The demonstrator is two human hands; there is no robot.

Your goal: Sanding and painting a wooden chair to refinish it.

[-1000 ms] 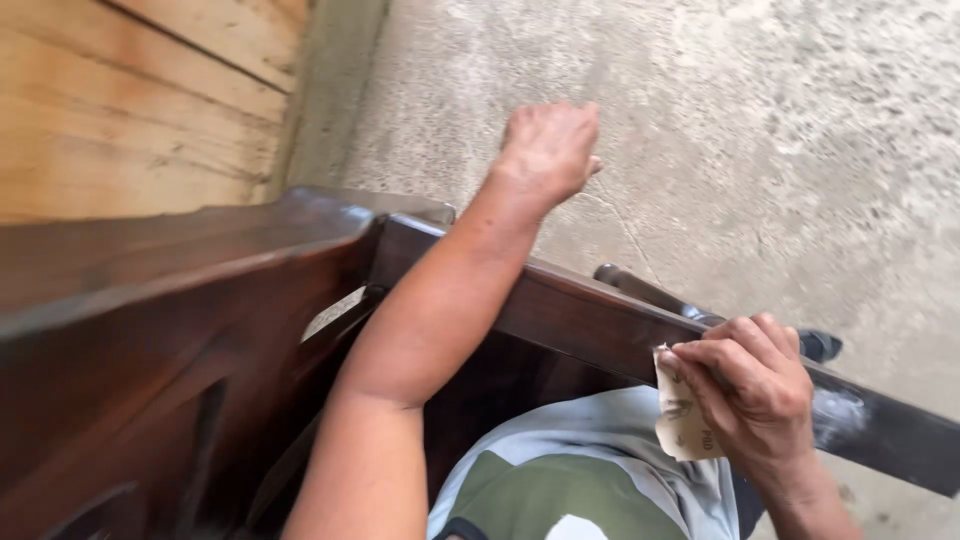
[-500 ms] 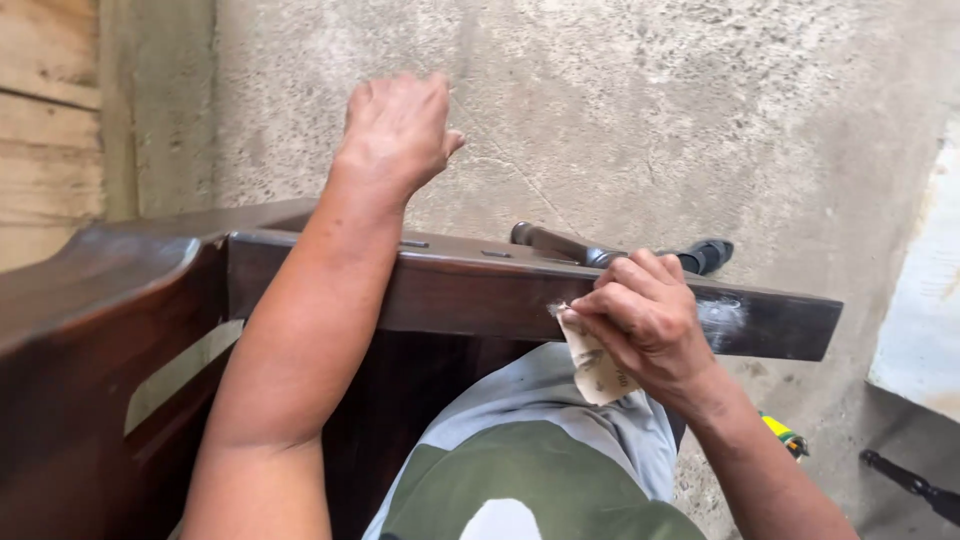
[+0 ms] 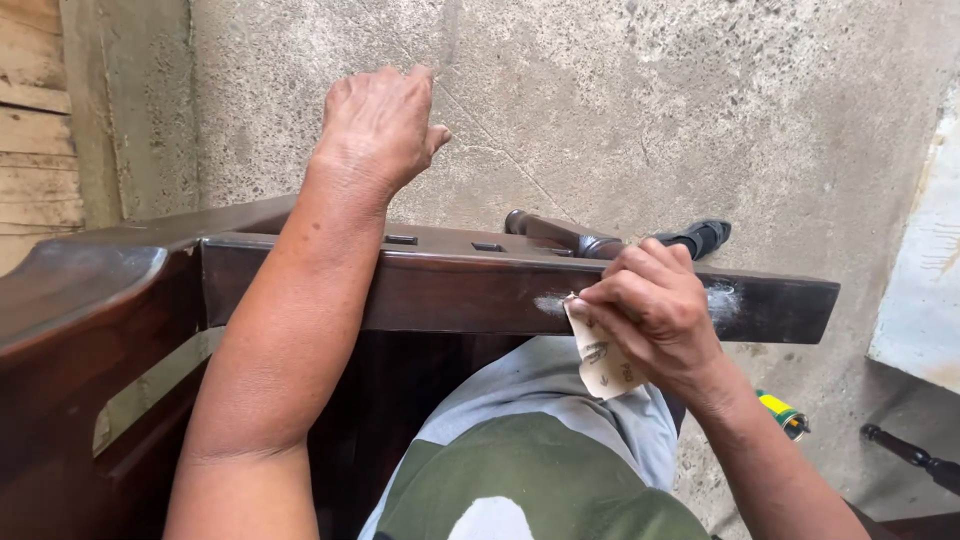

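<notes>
— Where does the rail (image 3: 450, 295) sit?

— It runs left to right across the person's lap, joined at its left end to the curved frame piece (image 3: 90, 300). The concrete floor (image 3: 640, 110) lies beyond it.

— And the hands?

— The left hand (image 3: 378, 125) is past the rail, its forearm lying over the rail's top. The right hand (image 3: 655, 310) is against the rail's near face, right of the forearm, with the sandpaper (image 3: 603, 360) pinched under it and touching the wood.

— Anything behind?

— A turned leg (image 3: 560, 235) lies just behind the rail. Down at the right, on the floor, are a small tool (image 3: 785, 415) and another turned piece (image 3: 915, 458), well apart from the rail.
</notes>
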